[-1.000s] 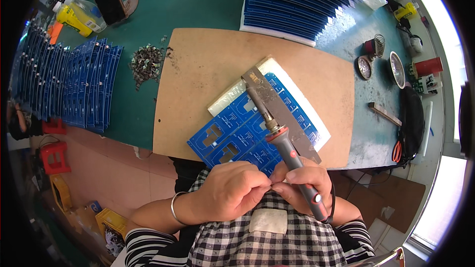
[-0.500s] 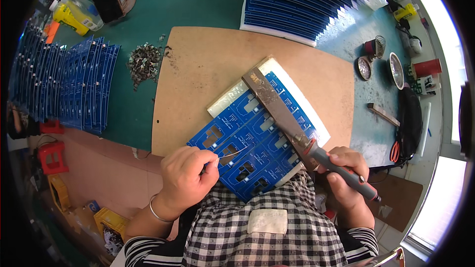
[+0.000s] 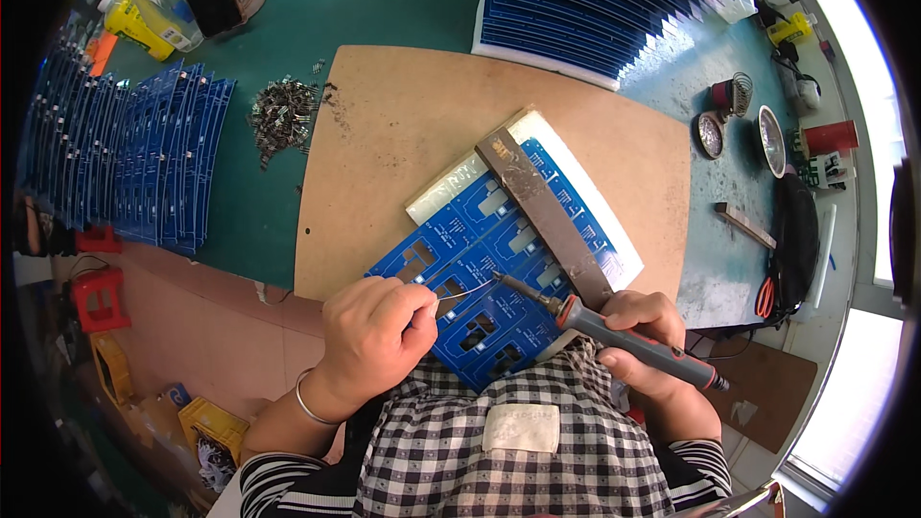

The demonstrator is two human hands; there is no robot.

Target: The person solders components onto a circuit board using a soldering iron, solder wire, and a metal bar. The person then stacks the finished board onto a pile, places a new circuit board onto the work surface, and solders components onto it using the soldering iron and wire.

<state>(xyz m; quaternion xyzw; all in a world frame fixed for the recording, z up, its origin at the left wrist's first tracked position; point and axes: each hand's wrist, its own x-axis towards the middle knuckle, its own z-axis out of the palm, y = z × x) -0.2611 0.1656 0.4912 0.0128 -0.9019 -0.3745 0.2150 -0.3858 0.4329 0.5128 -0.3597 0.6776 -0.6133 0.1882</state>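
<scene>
My right hand (image 3: 645, 341) grips a grey and red soldering iron (image 3: 628, 338), whose tip points left over a blue circuit board panel (image 3: 451, 240). Pinched in my left hand (image 3: 379, 336) is a thin solder wire (image 3: 464, 294); its end meets or nearly meets the iron's tip. The panel lies tilted on a pale foam block (image 3: 443, 186), its near corner against my checked apron. Across the panel rests a brown flat bar (image 3: 542, 211). Small white parts sit on the board beside its cutouts.
A brown work board (image 3: 384, 125) lies beneath on the green table. Stacked blue panels stand at the left (image 3: 173, 163) and far right (image 3: 585, 10). A pile of small components (image 3: 284, 115) is left of the work board. At right are an iron stand (image 3: 734, 93), metal bowl (image 3: 770, 141) and scissors (image 3: 765, 296).
The soldering iron has swung left and down off the bar, bringing its tip to the solder wire over the panel. My left hand has shifted slightly right with the wire.
</scene>
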